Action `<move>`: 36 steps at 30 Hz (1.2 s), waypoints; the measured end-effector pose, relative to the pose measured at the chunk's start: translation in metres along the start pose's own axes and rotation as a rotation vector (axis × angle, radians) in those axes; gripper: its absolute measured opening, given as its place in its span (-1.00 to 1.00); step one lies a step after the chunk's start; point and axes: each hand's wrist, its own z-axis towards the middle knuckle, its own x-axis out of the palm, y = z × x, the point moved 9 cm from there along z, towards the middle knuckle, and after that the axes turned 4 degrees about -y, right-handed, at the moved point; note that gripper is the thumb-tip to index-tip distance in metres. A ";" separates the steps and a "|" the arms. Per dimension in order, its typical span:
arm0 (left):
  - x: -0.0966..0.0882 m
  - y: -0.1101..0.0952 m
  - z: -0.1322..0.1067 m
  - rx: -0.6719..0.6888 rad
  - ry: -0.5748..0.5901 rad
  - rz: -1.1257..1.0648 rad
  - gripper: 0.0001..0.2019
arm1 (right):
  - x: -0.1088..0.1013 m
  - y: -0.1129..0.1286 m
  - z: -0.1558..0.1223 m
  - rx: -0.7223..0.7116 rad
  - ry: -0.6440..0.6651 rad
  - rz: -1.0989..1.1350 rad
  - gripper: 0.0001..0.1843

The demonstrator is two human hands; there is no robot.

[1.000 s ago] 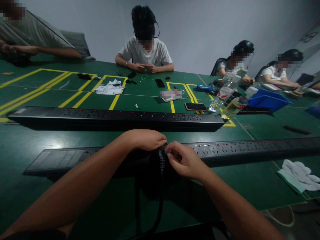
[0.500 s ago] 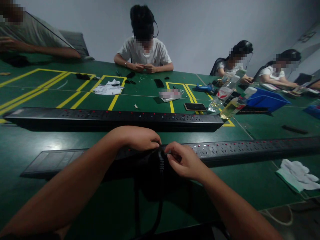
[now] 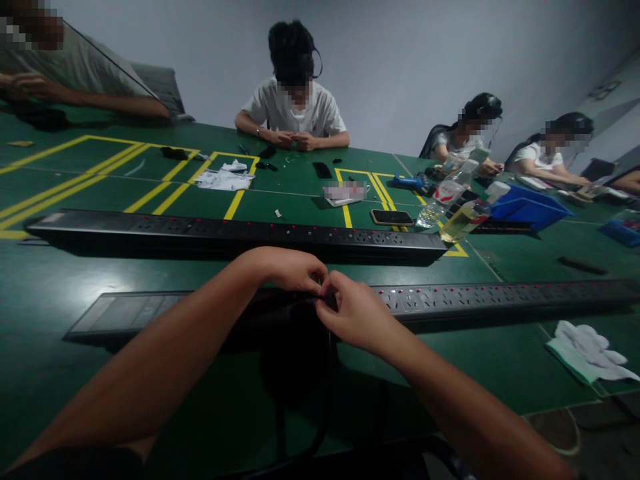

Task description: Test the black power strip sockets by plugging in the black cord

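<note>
- Green table marked with yellow lines, with co-workers seated along its far side.
- Left hand lies curled on the near power strip; whether it grips anything cannot be told.
- Right hand meets it fingertip to fingertip, fingers pinched closed at the head of the black cable, which drops from the strip toward the table's near edge.
- Just behind, a second power strip lies parallel.
- Farther right are a phone, a clear bottle and a white cloth.

Dim, bluish; overhead glare on green matte tabletop left of left hand; heavy shadow beneath it; frame edges bowed.
</note>
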 end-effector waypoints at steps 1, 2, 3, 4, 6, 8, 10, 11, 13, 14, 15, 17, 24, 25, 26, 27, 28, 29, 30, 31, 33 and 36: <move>0.001 0.001 0.000 -0.008 -0.002 0.000 -0.68 | 0.002 0.001 0.002 0.008 -0.006 0.011 -0.90; 0.001 0.001 0.001 -0.014 -0.003 0.002 -0.68 | 0.003 0.003 0.003 0.018 -0.005 0.037 -0.90; 0.001 0.001 0.001 -0.017 -0.002 0.004 -0.68 | 0.001 0.004 0.004 0.034 -0.005 0.082 -0.90; 0.002 0.001 0.001 -0.020 -0.002 0.005 -0.67 | -0.003 0.006 0.003 0.056 -0.012 0.147 -0.92; 0.001 0.001 0.000 -0.027 -0.009 0.010 -0.66 | -0.023 0.013 -0.001 0.094 -0.079 0.318 -0.95; -0.001 0.001 0.000 -0.033 -0.023 0.013 -0.65 | -0.058 0.024 -0.008 0.069 -0.242 0.470 -0.88; -0.001 0.001 -0.001 -0.031 -0.021 0.009 -0.64 | -0.095 0.032 -0.018 0.011 -0.416 0.507 -0.81; -0.001 0.001 -0.001 -0.030 -0.015 0.008 -0.64 | -0.108 0.033 -0.024 -0.016 -0.483 0.504 -0.77; -0.001 0.001 -0.002 -0.030 -0.005 0.011 -0.64 | -0.126 0.023 -0.035 -0.060 -0.574 0.473 -0.71; -0.001 0.001 -0.002 -0.033 -0.002 0.013 -0.64 | -0.130 0.012 -0.040 -0.067 -0.596 0.451 -0.67; -0.001 0.001 -0.003 -0.038 0.000 0.014 -0.64 | -0.132 -0.003 -0.046 -0.062 -0.602 0.428 -0.64; -0.002 0.001 -0.003 -0.053 0.000 0.015 -0.64 | -0.132 -0.041 -0.060 -0.024 -0.598 0.393 -0.59; -0.002 -0.001 -0.004 -0.083 0.012 0.014 -0.65 | -0.135 -0.164 -0.136 0.230 -0.632 0.345 -0.68; -0.001 -0.001 -0.004 -0.084 0.014 0.014 -0.64 | -0.135 -0.174 -0.145 0.263 -0.636 0.327 -0.69; -0.001 -0.001 -0.004 -0.083 0.014 0.017 -0.64 | -0.135 -0.183 -0.152 0.295 -0.630 0.286 -0.69; -0.001 0.000 -0.004 -0.082 0.014 0.020 -0.63 | -0.135 -0.190 -0.157 0.319 -0.620 0.222 -0.69; 0.000 0.000 -0.003 -0.085 0.016 0.023 -0.63 | -0.135 -0.196 -0.160 0.334 -0.600 0.139 -0.69; 0.000 0.001 -0.003 -0.091 0.018 0.029 -0.62 | -0.135 -0.200 -0.162 0.339 -0.571 0.043 -0.69; 0.000 0.001 -0.004 -0.097 0.018 0.037 -0.62 | -0.136 -0.202 -0.162 0.333 -0.536 -0.063 -0.70; 0.000 -0.001 -0.004 -0.101 0.013 0.049 -0.62 | -0.136 -0.204 -0.162 0.322 -0.496 -0.172 -0.71; -0.002 -0.008 -0.004 -0.092 -0.020 0.085 -0.62 | -0.137 -0.207 -0.161 0.314 -0.434 -0.383 -0.75; -0.002 -0.035 -0.003 -0.034 -0.117 0.157 -0.60 | -0.150 -0.202 -0.161 0.310 -0.482 -0.577 -0.73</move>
